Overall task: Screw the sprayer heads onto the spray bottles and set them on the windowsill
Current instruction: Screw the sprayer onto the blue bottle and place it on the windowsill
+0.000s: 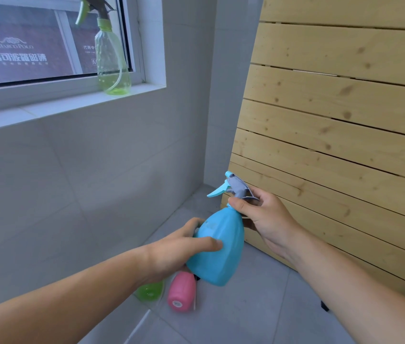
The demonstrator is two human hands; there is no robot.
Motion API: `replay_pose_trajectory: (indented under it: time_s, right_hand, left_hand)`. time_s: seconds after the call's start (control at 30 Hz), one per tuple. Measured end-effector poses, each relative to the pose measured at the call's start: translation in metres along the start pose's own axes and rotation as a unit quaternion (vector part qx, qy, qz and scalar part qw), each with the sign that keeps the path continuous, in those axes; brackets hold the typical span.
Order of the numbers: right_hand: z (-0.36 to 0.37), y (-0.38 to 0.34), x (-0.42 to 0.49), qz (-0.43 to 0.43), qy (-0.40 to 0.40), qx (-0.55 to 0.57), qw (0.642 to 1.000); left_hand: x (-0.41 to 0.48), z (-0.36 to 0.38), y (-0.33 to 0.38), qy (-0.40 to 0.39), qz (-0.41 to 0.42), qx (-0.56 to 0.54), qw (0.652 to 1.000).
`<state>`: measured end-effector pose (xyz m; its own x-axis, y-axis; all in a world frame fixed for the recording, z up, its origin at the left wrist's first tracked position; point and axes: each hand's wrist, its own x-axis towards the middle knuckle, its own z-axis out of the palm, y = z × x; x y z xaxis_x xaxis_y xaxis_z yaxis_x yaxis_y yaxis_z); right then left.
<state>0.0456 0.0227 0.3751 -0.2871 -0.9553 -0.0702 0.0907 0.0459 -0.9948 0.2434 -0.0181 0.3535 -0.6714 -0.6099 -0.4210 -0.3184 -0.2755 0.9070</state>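
Note:
I hold a blue spray bottle (217, 247) in the air above the floor. My left hand (179, 249) wraps its body from the left. My right hand (263, 217) pinches the neck just under the grey and blue sprayer head (233, 188), which sits on top of the bottle. A clear green spray bottle (112, 63) with its sprayer head on stands upright on the white windowsill (55, 108), near its right end. Below my hands a pink bottle (181, 291) lies on the floor, and a green bottle (149, 291) lies beside it, partly hidden by my left arm.
A slatted wooden panel (340, 120) leans against the wall on the right, close to my right hand. Grey tiles cover the wall (97, 175) under the window and the floor (251, 314). The window glass (27, 45) shows a building outside.

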Motion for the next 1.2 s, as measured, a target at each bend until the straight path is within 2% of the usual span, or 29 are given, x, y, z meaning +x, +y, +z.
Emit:
replay_pose_trajectory:
  time_s: [0.1, 0.27, 0.33, 0.43, 0.5, 0.6, 0.77, 0.83, 0.93, 0.97, 1.03, 1.1, 1.13, 1.2]
  right_hand:
    - [0.001, 0.002, 0.001, 0.004, 0.004, 0.008, 1.000]
    - [0.004, 0.005, 0.003, 0.022, 0.013, 0.027, 0.999]
    - [0.004, 0.006, 0.003, 0.031, 0.021, 0.045, 0.998]
    - [0.004, 0.006, 0.003, 0.035, 0.016, 0.055, 0.998]
    - [0.004, 0.006, 0.002, 0.033, 0.003, 0.054, 0.998]
    - [0.008, 0.006, 0.000, 0.033, -0.006, 0.050, 0.998]
    - [0.011, 0.005, 0.000, 0.034, 0.002, 0.059, 0.998]
    - [0.012, 0.003, -0.001, 0.037, 0.008, 0.065, 0.997]
    - [0.011, 0.000, -0.001, 0.039, 0.008, 0.078, 0.996]
    - [0.010, -0.001, -0.002, 0.039, 0.007, 0.083, 0.996]
    - [0.009, -0.001, -0.002, 0.035, 0.003, 0.086, 0.996]
    - [0.009, -0.002, -0.003, 0.029, 0.003, 0.080, 0.996]
    - [0.008, -0.002, -0.003, 0.027, 0.003, 0.080, 0.996]
    - [0.008, -0.004, -0.002, 0.031, -0.002, 0.093, 0.995]
  left_hand:
    - [0.000, 0.001, 0.001, -0.001, 0.008, 0.028, 1.000]
    - [0.000, 0.006, 0.003, 0.048, 0.030, 0.088, 0.995]
    - [0.000, 0.009, 0.002, 0.039, 0.025, 0.059, 0.997]
    - [0.002, 0.007, 0.002, 0.008, -0.006, -0.062, 0.998]
    - [0.002, 0.003, 0.001, -0.007, -0.008, -0.082, 0.997]
    - [0.000, 0.001, 0.000, -0.009, -0.006, -0.048, 0.999]
    - [-0.002, 0.008, 0.006, 0.059, 0.010, 0.044, 0.997]
    - [-0.001, 0.007, 0.006, 0.030, 0.009, 0.011, 0.999]
    - [-0.003, 0.002, 0.006, -0.041, -0.017, -0.114, 0.993]
    - [-0.003, -0.001, 0.005, -0.052, -0.013, -0.116, 0.992]
    - [-0.003, -0.002, 0.007, -0.027, 0.011, -0.062, 0.998]
    - [-0.003, 0.000, 0.009, 0.033, 0.030, 0.007, 0.999]
    - [-0.003, 0.000, 0.008, 0.050, 0.035, 0.017, 0.998]
    - [-0.001, 0.002, 0.006, 0.022, 0.033, -0.024, 0.999]
